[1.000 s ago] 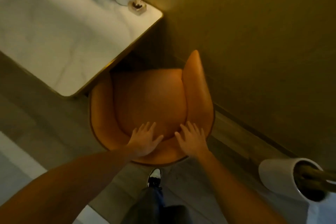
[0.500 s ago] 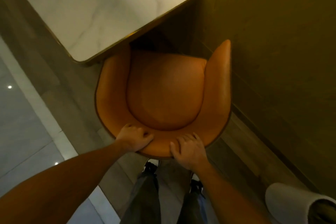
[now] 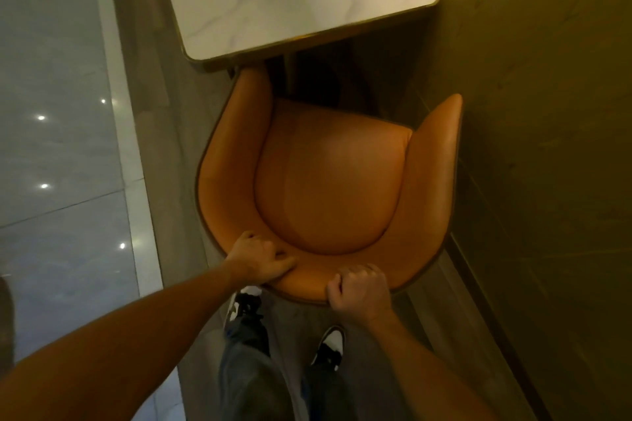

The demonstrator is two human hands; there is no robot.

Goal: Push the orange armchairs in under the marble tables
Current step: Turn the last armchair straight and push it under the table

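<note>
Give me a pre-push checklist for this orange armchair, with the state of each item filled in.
1. Left hand has a grip on the back rim of the orange leather armchair: ok.
2. Right hand has a grip on the same rim: ok.
3. Seat tucked under the white marble table with the gold edge: not ok; only the left arm tip reaches the table edge.
4. Chair square to the table: not ok; the right arm tip sits farther from the table edge.
5. Space under the table free: cannot tell; it is dark there.
6. Right arm clear of the olive wall: cannot tell.
</note>
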